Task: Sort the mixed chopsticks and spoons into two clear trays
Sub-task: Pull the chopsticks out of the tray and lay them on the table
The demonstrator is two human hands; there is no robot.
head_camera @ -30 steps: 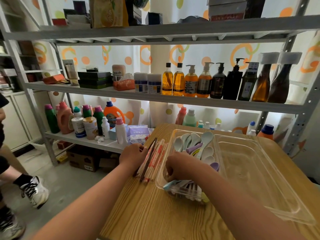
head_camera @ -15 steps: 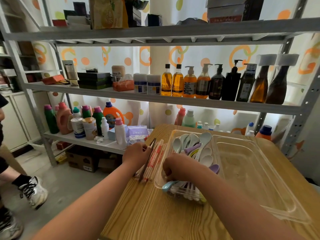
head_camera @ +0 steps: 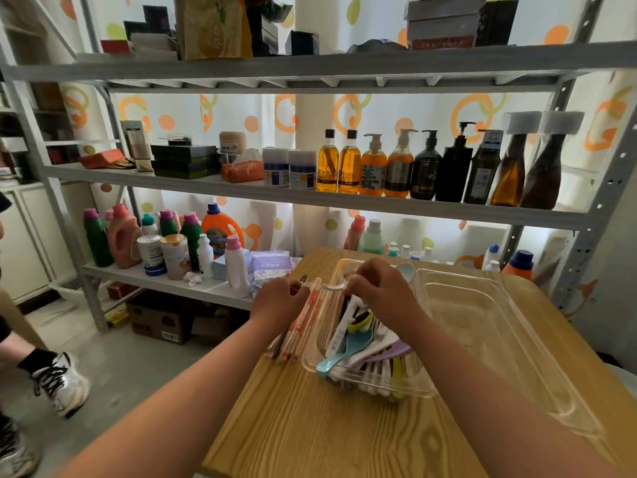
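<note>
The fingers (head_camera: 356, 282) of the right hand (head_camera: 381, 293) are curled in. They pinch a thin white piece (head_camera: 333, 288). It may be a spoon handle or a wrapped stick, I cannot tell which. The left hand (head_camera: 281, 300) is just beside them, and its fingers are curled too, gripping a bunch of chopsticks (head_camera: 296, 331) in paper sleeves. The bunch runs from those fingers back toward the person's body, just outside the near tray (head_camera: 396, 391).

Under the right fingers and back past the wrist lie the spoons (head_camera: 358, 343) — blue, yellow, purple and white, all piled in that near tray. The second tray (head_camera: 499, 339) sits to the right of the right hand, touching the first. Both stand on the wooden table (head_camera: 327, 426).

I think the job right now is to pick the last sticks out of the spoon pile. To do it well, lift the white piece slowly and straight up, so it does not hook a spoon and drag it out. If it is a stick, slide it in with the bunch. The left hand should squeeze the bunch firmly — loose sticks fan out and fall. Then the whole bunch can go flat into the second tray.
</note>
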